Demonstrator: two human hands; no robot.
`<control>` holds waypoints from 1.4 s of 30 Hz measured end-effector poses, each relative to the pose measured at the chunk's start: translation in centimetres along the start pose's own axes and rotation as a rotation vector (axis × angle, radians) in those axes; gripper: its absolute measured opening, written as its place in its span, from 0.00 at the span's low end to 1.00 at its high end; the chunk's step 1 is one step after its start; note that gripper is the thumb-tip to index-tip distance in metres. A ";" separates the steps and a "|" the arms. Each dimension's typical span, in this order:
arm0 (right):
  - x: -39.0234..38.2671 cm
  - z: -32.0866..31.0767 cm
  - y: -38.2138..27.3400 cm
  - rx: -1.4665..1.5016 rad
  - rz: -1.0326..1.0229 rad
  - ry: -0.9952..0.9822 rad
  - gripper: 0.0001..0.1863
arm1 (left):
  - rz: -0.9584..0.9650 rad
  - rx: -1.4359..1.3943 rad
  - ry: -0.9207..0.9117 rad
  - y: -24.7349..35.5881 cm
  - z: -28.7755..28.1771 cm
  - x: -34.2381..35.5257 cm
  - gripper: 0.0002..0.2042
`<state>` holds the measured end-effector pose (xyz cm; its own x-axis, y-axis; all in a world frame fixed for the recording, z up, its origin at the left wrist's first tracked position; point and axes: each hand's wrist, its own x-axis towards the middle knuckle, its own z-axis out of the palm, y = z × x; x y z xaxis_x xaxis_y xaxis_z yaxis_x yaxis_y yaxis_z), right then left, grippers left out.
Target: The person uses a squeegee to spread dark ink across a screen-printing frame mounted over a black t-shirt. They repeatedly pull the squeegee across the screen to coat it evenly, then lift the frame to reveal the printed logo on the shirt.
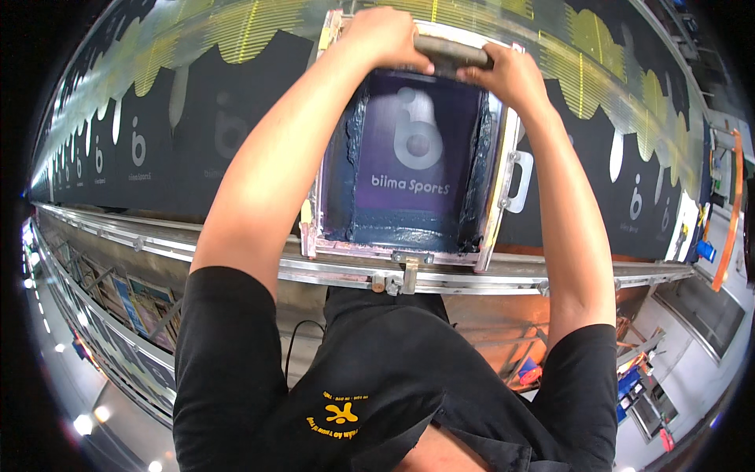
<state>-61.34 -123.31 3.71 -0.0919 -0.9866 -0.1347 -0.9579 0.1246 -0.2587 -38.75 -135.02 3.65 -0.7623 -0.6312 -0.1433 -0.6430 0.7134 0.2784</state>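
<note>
A squeegee (454,52) lies crosswise at the far end of a screen printing frame (312,206). My left hand (383,38) is closed around its left end, thumb on the near side. At the other end, my right hand (507,77) grips it the same way. The squeegee's blade is mostly hidden under its handle and my fingers. Inside the frame, the purple mesh (377,126) carries a pale rounded logo and lettering. Dark ink (409,228) lines the mesh's sides and pools along its near edge. A white handle (520,182) sticks out from the frame's right side.
Dark fabric pieces (228,94) with pale prints lie in a row along the long table, left and right of the frame. A metal rail (330,273) runs along the near edge, with a clamp (410,275) at the frame's front. An orange strip (730,212) stands far right.
</note>
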 end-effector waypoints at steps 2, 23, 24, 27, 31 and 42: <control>0.4 2.6 0.3 -0.019 0.011 0.083 0.30 | -0.161 -0.008 0.002 1.3 -0.2 0.2 0.26; -19.8 4.8 -3.3 0.350 0.061 -0.528 0.31 | -0.115 -0.386 -0.712 8.7 7.3 -15.8 0.31; -20.0 4.1 -3.0 0.468 0.087 -0.442 0.30 | -0.131 -0.425 -0.764 8.3 6.2 -15.5 0.31; -19.8 2.7 0.8 0.770 0.218 -0.038 0.25 | -0.067 -0.485 -0.633 6.8 3.3 -13.6 0.30; -19.8 6.7 8.4 0.727 0.592 0.483 0.21 | 0.097 -0.339 -0.307 3.6 1.6 -8.6 0.29; -16.8 6.3 3.9 1.187 0.902 0.206 0.20 | 0.092 -0.129 0.028 -2.0 3.2 -0.6 0.21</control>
<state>-61.78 -105.57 -1.07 -0.6457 -0.5195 -0.5597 0.2007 0.5917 -0.7808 -37.21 -135.10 0.10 -0.8140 -0.5744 -0.0859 -0.5546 0.7247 0.4089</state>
